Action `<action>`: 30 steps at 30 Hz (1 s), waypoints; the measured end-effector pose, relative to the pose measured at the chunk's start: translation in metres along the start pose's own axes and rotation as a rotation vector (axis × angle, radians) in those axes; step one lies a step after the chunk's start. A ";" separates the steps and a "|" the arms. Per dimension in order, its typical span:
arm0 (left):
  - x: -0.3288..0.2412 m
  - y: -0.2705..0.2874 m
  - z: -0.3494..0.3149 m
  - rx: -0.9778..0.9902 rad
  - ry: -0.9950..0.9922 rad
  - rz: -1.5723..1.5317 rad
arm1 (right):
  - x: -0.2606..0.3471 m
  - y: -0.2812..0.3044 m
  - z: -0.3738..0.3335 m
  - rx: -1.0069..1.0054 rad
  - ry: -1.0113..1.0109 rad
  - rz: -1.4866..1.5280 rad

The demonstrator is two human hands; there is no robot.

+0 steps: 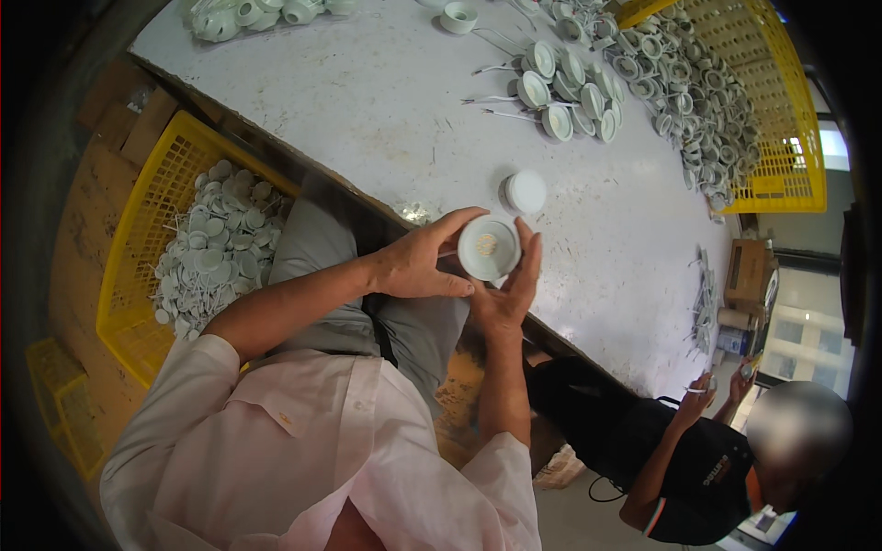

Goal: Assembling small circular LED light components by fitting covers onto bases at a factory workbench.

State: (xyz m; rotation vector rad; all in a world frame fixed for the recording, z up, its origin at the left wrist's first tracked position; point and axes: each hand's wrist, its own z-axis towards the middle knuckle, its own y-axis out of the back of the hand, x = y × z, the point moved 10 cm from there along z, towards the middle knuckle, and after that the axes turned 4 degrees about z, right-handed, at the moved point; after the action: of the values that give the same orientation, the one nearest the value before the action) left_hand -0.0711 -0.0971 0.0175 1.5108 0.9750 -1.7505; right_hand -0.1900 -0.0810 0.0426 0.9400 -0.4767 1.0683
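Observation:
Over the table's near edge, a white round LED downlight (473,262) sits between both my hands, its open face turned up and a small yellowish dotted patch at its centre. My left hand (418,262) grips it from the left side, thumb below the rim. From below and the right, my right hand (505,298) curls its fingers round the rim. Just beyond my fingertips a white round piece with a flat top (526,192) stands on the white table (367,110).
Farther back lie several white lamp cups with wires (558,121) and a heap of rings (680,83) by a yellow basket (804,174). Left of my legs, another yellow basket (124,266) holds white discs with wires (216,243). A co-worker (680,468) handles small parts at right.

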 end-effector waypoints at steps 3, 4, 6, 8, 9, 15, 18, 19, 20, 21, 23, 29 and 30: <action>0.010 0.002 -0.001 0.021 0.071 -0.153 | -0.008 -0.015 -0.007 0.091 -0.153 0.044; 0.013 0.005 -0.003 0.011 0.080 -0.160 | -0.006 -0.021 -0.007 0.104 -0.179 0.100; 0.022 0.014 -0.009 -0.035 0.077 -0.175 | 0.009 -0.025 0.003 0.177 -0.126 0.038; 0.027 0.028 -0.019 -0.080 0.098 -0.205 | 0.021 -0.027 0.017 0.282 -0.084 0.023; 0.030 0.037 -0.024 -0.120 0.120 -0.236 | 0.010 -0.022 0.021 0.285 -0.080 0.029; 0.034 0.028 -0.026 -0.104 0.125 -0.263 | -0.120 0.048 0.049 -0.111 -0.706 -0.106; 0.035 0.021 -0.030 -0.083 0.139 -0.209 | -0.141 0.042 0.063 -0.035 -0.725 -0.236; 0.037 0.020 -0.031 -0.072 0.158 -0.213 | -0.145 0.037 0.066 0.022 -0.710 -0.282; 0.037 0.021 -0.032 -0.074 0.157 -0.213 | -0.148 0.037 0.065 0.025 -0.708 -0.282; 0.039 0.021 -0.033 -0.072 0.157 -0.220 | -0.151 0.041 0.063 -0.026 -0.710 -0.227; 0.043 0.025 -0.036 -0.079 0.160 -0.227 | -0.152 0.043 0.060 -0.068 -0.711 -0.168; 0.042 0.023 -0.035 -0.071 0.147 -0.224 | -0.160 0.053 0.034 -0.308 -0.864 0.388; 0.042 0.022 -0.034 -0.070 0.152 -0.209 | -0.161 0.053 0.029 -0.334 -0.896 0.466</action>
State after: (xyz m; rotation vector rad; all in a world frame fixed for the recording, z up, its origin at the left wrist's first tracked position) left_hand -0.0410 -0.0799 -0.0298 1.5622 1.2991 -1.7414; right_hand -0.3044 -0.1805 -0.0374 0.9947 -1.6246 0.8807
